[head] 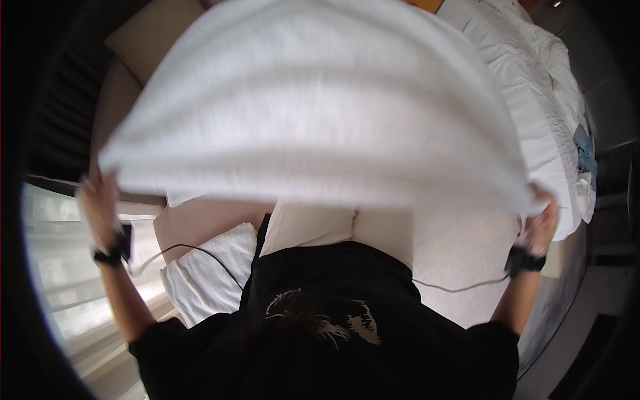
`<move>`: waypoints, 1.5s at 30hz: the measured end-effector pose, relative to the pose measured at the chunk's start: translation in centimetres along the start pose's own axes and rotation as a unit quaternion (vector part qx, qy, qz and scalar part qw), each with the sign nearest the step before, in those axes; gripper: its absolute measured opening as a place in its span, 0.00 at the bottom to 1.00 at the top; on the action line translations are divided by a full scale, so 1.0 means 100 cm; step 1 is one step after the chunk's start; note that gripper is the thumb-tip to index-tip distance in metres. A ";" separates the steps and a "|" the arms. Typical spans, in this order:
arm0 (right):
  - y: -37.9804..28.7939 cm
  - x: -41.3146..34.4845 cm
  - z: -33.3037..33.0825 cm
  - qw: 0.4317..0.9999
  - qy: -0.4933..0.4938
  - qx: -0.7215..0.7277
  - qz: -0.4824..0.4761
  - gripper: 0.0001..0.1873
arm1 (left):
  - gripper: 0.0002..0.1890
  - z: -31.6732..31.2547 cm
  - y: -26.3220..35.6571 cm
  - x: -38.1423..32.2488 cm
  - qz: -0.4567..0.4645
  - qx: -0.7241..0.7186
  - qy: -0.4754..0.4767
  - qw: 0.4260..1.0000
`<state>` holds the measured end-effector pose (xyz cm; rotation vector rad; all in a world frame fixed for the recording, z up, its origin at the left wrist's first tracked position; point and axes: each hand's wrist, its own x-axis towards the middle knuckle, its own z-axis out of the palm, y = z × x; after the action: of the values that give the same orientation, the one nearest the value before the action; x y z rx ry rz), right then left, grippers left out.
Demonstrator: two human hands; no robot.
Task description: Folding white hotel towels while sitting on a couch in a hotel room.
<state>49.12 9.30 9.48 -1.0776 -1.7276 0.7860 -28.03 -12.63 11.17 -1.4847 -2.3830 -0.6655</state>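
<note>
A large white cloth (325, 110) is spread in the air before me, blurred by motion and billowing up toward the top of the view. My left hand (100, 205) grips its near left corner. At the near right corner my right hand (542, 217) is closed on the same cloth. Both arms are stretched wide, and the near edge of the cloth hangs nearly straight between the hands. Each wrist wears a black strapped device with a cable. Much of what lies beyond the cloth is hidden by it.
A folded white towel (212, 275) lies on the beige sofa seat (200, 225) at the left. A beige cushion (150, 37) leans at the upper left. White bedding (535, 100) covers a bed on the right, with a blue cloth (584, 155) at its edge. A window (55, 250) is at the left.
</note>
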 end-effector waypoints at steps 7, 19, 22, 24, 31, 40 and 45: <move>0.108 -0.214 0.103 0.918 -0.212 0.089 0.322 0.12 | 0.14 0.136 -0.014 -0.222 -0.081 0.190 -0.447 0.871; 0.109 -0.137 0.109 0.784 -0.332 0.039 0.523 0.24 | 0.16 0.137 0.009 -0.198 0.166 0.213 -0.358 0.894; 0.116 -0.150 0.115 0.786 -0.298 -0.061 0.538 0.28 | 0.10 0.127 -0.023 -0.194 0.134 0.187 -0.192 0.954; 0.149 -0.179 0.108 0.804 -0.255 -0.049 0.535 0.28 | 0.10 0.106 0.001 -0.173 0.024 0.103 -0.171 0.980; 0.175 -0.204 0.103 0.854 -0.166 -0.011 0.492 0.25 | 0.19 0.159 -0.012 -0.229 -0.103 0.166 -0.400 0.895; 0.101 -0.157 0.139 0.830 -0.010 0.082 0.552 0.19 | 0.26 0.140 0.064 -0.173 0.329 0.091 -0.245 0.908; 0.099 -0.161 0.140 0.806 -0.025 0.013 0.591 0.20 | 0.17 0.145 0.077 -0.151 0.307 0.169 -0.359 0.865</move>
<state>42.40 -1.86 -10.06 -2.1424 -0.8930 1.5618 -14.08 -14.14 -6.13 -2.4105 -2.0334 0.5214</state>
